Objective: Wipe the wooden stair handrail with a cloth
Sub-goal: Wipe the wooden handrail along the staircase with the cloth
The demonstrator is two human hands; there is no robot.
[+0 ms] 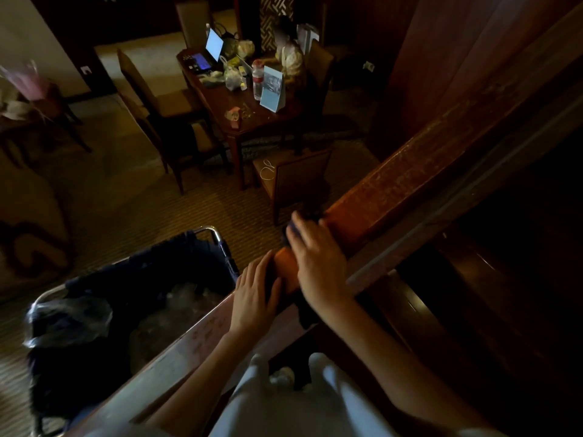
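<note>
The wooden handrail (410, 181) runs slantwise through the dim room, from low near me up to the far right. Below it on the carpet stands a metal-framed cart (217, 234) with a dark bag. Farther off, a person sits at a counter (252, 118) carrying a lit laptop (214, 45) and a bottle (257, 78). The left hand (255, 298) rests flat on the rail, fingers released. Just beside it, the right hand (318, 260) presses the dark cloth (287, 236) onto the rail top with outstretched fingers, blurred.
</note>
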